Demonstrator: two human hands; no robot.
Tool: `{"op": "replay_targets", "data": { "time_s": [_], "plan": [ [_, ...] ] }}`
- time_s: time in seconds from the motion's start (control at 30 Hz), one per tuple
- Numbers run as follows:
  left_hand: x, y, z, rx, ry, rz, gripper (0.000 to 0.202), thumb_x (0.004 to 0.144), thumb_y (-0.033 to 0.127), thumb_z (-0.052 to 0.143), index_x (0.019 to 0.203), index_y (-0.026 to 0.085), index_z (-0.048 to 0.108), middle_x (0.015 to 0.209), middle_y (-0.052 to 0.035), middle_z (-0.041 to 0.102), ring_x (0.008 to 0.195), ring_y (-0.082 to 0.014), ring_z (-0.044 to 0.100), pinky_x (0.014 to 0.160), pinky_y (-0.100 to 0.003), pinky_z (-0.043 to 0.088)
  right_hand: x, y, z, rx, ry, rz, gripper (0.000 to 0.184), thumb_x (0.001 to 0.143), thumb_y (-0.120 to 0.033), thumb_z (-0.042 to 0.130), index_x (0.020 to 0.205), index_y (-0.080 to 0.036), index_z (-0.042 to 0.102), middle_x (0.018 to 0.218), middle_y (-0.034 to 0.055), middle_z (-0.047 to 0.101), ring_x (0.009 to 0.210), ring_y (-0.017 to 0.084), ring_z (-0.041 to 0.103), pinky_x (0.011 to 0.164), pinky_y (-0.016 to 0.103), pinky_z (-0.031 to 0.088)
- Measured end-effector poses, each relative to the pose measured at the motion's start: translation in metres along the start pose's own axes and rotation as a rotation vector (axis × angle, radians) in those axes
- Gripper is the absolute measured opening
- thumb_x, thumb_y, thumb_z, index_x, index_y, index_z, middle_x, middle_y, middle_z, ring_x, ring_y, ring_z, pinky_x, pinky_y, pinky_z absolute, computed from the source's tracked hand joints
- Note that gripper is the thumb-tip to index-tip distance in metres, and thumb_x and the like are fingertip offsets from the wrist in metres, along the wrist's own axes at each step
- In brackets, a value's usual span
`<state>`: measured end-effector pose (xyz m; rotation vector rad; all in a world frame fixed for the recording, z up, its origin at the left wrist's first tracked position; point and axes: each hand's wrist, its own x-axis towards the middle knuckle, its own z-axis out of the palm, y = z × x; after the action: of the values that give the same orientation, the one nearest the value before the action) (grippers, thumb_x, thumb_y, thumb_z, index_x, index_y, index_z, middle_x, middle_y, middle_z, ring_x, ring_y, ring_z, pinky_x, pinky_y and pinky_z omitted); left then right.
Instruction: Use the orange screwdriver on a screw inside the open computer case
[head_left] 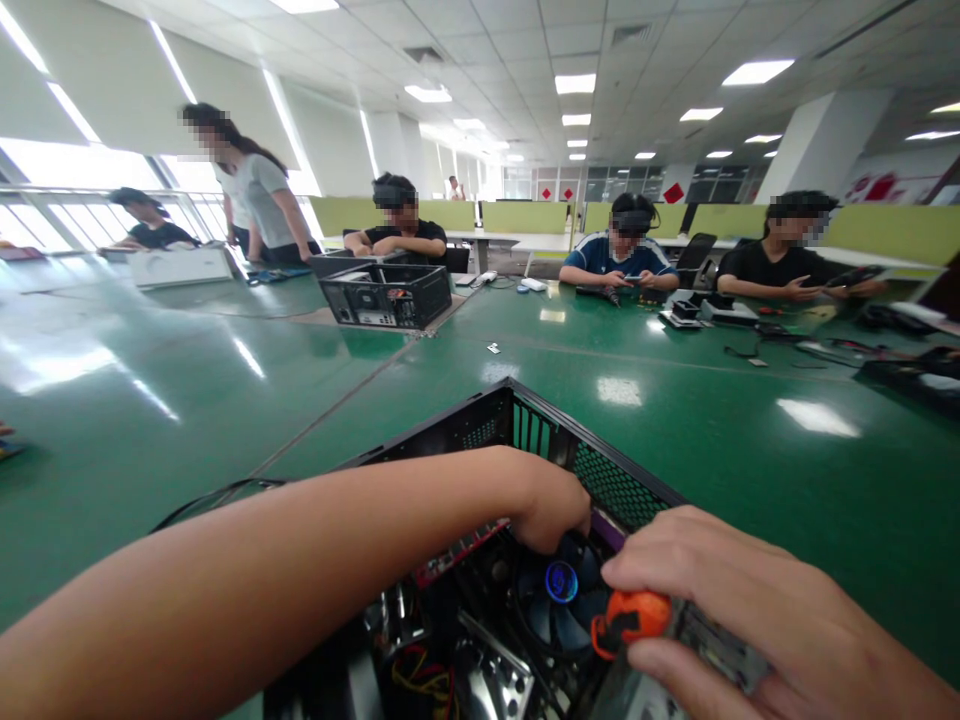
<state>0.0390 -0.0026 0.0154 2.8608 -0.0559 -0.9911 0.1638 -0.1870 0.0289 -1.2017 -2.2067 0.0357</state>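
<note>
A black computer case (442, 430) lies open before me, its inside facing up. My left hand (551, 500) reaches down into the far corner, above a cooling fan (561, 582) with a shiny blue hub. Its fingertips are hidden behind the hand, so what they touch does not show. At the near right side of the case, my right hand (720, 580) is closed around an orange-and-black handle (637, 615). The rest of that tool is out of sight. Below my left forearm show a red circuit board (465, 550), a silver metal bracket (491, 675) and coloured wires (420, 675).
The green table (360, 375) stretches ahead. Another open computer case (386, 295) stands across it, with a person behind. More people sit along the far side, one standing at left. Parts (705, 310) and cables lie at right; a small white piece (493, 348) lies beyond my case.
</note>
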Motion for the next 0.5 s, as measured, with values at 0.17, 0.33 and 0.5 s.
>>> {"op": "replay_targets", "data": {
  "time_s": [0.17,0.33,0.5],
  "plan": [
    [0.002,-0.002,0.003,-0.001,0.0,0.011,0.05,0.075,0.015,0.056,0.122,0.017,0.072,0.1,-0.0096,0.077,0.085,-0.0241,0.066,0.073,-0.033,0.049,0.001,0.003,0.003,0.014,0.04,0.11,0.017,0.088,-0.034,0.069,0.102,-0.026,0.071,0.085,0.0032,0.075,0.083,0.02,0.073,0.074,0.027,0.06],
    [0.001,-0.001,0.003,0.001,0.035,0.006,0.05,0.076,0.017,0.058,0.125,0.02,0.071,0.1,-0.0084,0.077,0.085,-0.0236,0.066,0.071,-0.032,0.048,-0.004,0.008,0.002,-0.041,0.143,0.175,0.026,0.09,-0.044,0.064,0.109,-0.029,0.075,0.09,0.0048,0.077,0.092,0.024,0.075,0.079,0.031,0.062],
    [0.001,-0.001,0.002,0.003,-0.009,-0.009,0.049,0.077,0.017,0.056,0.124,0.017,0.07,0.102,-0.0099,0.076,0.087,-0.0245,0.067,0.073,-0.033,0.049,-0.017,0.014,-0.005,-0.091,0.141,0.199,0.028,0.091,-0.04,0.062,0.116,-0.032,0.073,0.101,0.0029,0.08,0.099,0.025,0.077,0.08,0.03,0.064]
  ]
}}
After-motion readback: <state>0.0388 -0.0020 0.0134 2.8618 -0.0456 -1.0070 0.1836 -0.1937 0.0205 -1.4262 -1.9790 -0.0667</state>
